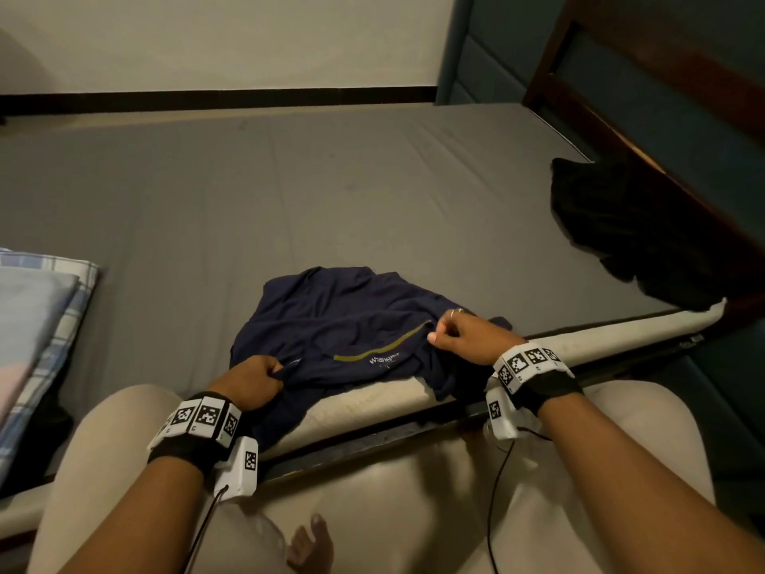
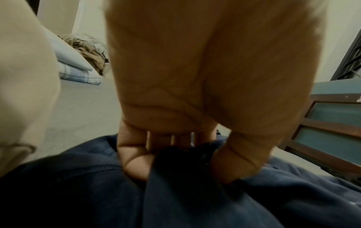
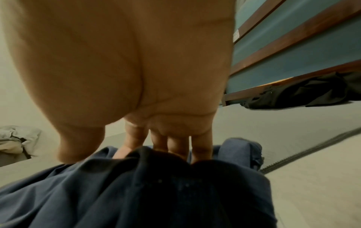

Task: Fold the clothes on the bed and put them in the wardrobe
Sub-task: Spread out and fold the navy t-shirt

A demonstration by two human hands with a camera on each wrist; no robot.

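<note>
A navy blue shirt (image 1: 343, 321) with an olive stripe and white lettering lies crumpled at the near edge of the bed (image 1: 289, 192), partly hanging over the mattress side. My left hand (image 1: 265, 377) grips its near left edge, cloth bunched between the curled fingers and thumb (image 2: 175, 162). My right hand (image 1: 445, 331) pinches the shirt's right side near the stripe's end, the fingers (image 3: 171, 148) folded into the fabric. A black garment (image 1: 629, 225) lies in a heap at the bed's right end against the footboard.
Folded checked and pale blue bedding (image 1: 37, 337) sits on the bed's left. The dark wooden bed frame (image 1: 645, 118) rises on the right. My knees in beige trousers (image 1: 124, 470) press against the bed's side. A crumpled tan cloth (image 2: 86, 49) lies beyond the bedding.
</note>
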